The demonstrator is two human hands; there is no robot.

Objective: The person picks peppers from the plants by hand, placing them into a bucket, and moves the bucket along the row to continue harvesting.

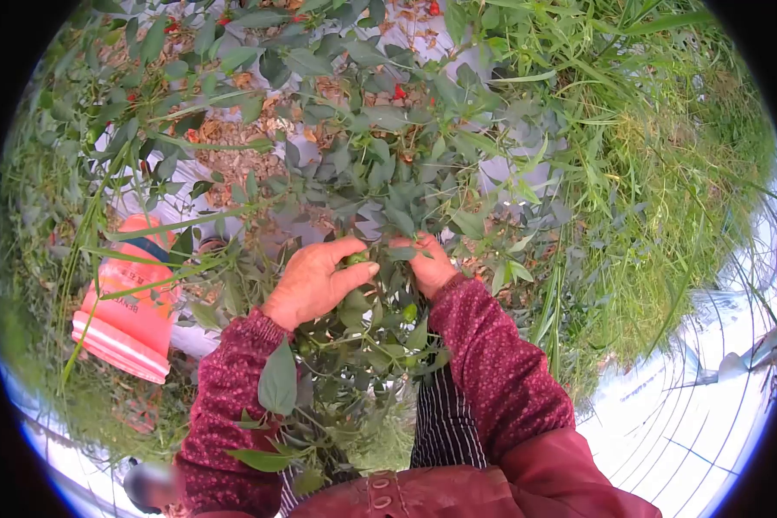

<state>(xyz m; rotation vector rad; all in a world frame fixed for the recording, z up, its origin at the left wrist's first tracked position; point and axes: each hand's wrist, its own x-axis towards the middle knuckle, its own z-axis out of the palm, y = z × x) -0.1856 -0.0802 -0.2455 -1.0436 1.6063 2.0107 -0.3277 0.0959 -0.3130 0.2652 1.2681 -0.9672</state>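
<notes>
My left hand (312,283) is closed among the leaves of a pepper plant (367,324), its thumb and fingertips around a small green pepper (356,257). Close by on the right, my right hand (432,266) has its fingers curled together at the plant's stems. Leaves cover those fingertips, so what they pinch cannot be made out. Both forearms wear dark red patterned sleeves, and lower branches of the plant hang between them. A few red peppers (399,91) show among the foliage farther ahead.
A pink bucket (128,298) leans at the left among grass blades. Pale plastic sheeting (514,164) and dry leaves lie under the plants. Tall grass (656,181) grows along the right side. A blurred shape, perhaps a person (147,485), is at the lower left.
</notes>
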